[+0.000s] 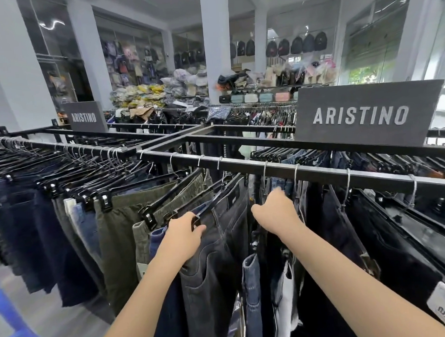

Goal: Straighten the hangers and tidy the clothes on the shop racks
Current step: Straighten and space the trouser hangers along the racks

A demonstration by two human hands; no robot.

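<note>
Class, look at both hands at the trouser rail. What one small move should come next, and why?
Probably ease the hanger in the left hand leftward along the rail, toward the olive trousers. The left hand grips its near clip end, the grey jeans hang from it, and the right hand reaches among the garments beside them; the hooks there sit unevenly spaced.

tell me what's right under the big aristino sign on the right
Just below the sign hangs a row of black clip hangers carrying jeans. What they hook onto is hidden behind the sign.
</note>
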